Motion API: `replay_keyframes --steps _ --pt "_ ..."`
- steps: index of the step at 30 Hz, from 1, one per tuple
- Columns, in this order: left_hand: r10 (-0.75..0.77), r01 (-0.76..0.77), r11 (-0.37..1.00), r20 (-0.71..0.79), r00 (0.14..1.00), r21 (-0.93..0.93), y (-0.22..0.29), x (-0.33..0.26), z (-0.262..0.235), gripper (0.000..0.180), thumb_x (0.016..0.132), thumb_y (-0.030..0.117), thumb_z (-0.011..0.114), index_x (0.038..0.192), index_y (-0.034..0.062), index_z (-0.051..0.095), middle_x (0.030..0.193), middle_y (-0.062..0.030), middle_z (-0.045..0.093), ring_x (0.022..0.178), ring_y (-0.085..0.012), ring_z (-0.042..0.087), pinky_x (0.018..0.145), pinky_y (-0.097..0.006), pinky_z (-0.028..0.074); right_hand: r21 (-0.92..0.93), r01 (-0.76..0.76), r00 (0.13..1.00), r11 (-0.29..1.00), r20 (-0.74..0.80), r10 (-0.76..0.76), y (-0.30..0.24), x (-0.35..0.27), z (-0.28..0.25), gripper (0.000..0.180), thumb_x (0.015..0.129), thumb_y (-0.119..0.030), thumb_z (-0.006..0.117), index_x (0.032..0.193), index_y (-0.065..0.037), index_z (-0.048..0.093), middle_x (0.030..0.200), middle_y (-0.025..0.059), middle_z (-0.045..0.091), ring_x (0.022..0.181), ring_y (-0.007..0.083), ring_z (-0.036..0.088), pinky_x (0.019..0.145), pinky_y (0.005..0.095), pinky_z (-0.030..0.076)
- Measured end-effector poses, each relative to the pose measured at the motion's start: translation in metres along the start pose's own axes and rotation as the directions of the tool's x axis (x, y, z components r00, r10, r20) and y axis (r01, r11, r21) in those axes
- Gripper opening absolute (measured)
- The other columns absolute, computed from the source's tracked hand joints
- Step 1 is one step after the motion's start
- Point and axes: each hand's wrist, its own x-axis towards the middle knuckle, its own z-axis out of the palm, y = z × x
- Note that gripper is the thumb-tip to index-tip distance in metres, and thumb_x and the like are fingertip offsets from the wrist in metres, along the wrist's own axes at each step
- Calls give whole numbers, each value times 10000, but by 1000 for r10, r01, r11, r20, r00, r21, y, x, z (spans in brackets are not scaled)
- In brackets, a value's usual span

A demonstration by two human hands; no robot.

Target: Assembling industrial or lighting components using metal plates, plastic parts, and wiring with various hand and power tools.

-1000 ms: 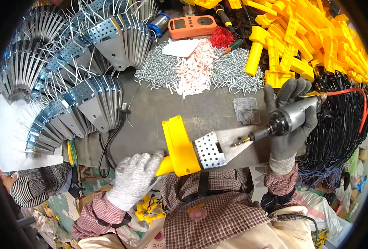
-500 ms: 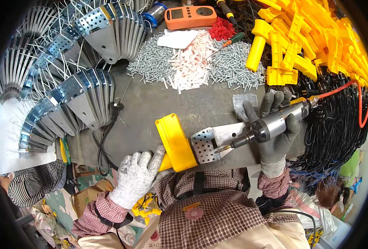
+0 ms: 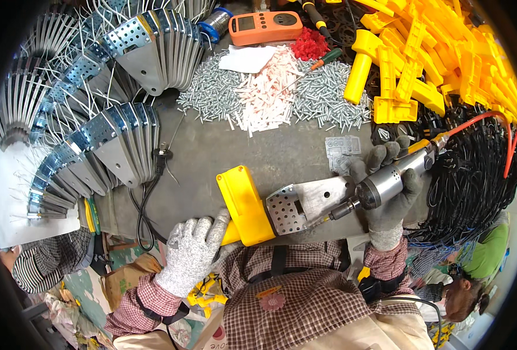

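My left hand [image 3: 195,248], in a speckled white glove, is closed round the grip of a yellow plastic handle housing [image 3: 244,204]. A perforated metal bracket [image 3: 285,211] with a flat tapered plate [image 3: 324,195] extends from the housing's right side. In a grey glove, my right hand [image 3: 387,204] cradles a silver air screwdriver [image 3: 381,186], its fingers curled around the body. The driver's tip points left along the near edge of the bracket; whether it touches a screw is too small to tell.
Piles of screws [image 3: 212,87] and pale pink sleeves [image 3: 264,96] lie at the far side. Yellow handle parts [image 3: 416,58] heap up at far right above black cables [image 3: 462,169]. Metal plate assemblies [image 3: 115,151] line the left. An orange meter [image 3: 264,28] sits at the back.
The screwdriver has shifted slightly toward me, and its tip has moved right along the bracket. More of the tapered plate shows. The yellow housing has moved slightly toward me.
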Motion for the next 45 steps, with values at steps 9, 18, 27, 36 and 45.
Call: replay_keyframes --steps 9,18,27,36,45 --pt "-17 16 999 -1 1000 -41 1 0 -3 712 791 469 766 1350 71 580 990 -123 593 898 -317 590 819 -458 463 -570 -108 960 815 -273 -64 -58 12 13 417 979 -215 612 1337 -46 480 1072 104 638 733 123 558 611 289 519" --pt "-52 43 994 -88 995 -101 3 1 -2 639 810 385 773 1343 89 581 1016 -105 623 914 -291 610 834 -458 474 -980 -132 928 151 -176 -330 -76 38 -7 397 915 -194 724 1226 -5 565 970 77 628 855 116 582 732 261 503" --pt "-4 -10 998 -201 980 -69 3 -9 -6 589 776 318 794 1286 93 604 1076 -83 622 969 -289 618 873 -469 478 -979 -62 925 -193 16 -379 -73 50 -50 533 893 -259 754 1267 63 554 1160 200 644 1044 268 620 938 360 486" --pt "-651 -32 575 -481 587 -818 13 -151 -34 577 896 420 759 1242 -21 623 1036 -129 705 917 -265 697 813 -392 550 -969 86 902 -230 174 -395 -78 53 -60 689 963 -324 672 1479 42 400 1351 246 559 1269 311 540 1076 377 408" --pt "-938 155 -241 271 216 -958 67 -279 209 323 952 223 723 1114 -55 688 1037 -99 736 939 -135 657 859 -320 525 -893 302 871 -334 401 -284 -66 32 -50 450 1077 -202 530 1399 104 455 1369 199 526 1234 217 538 1052 323 429"
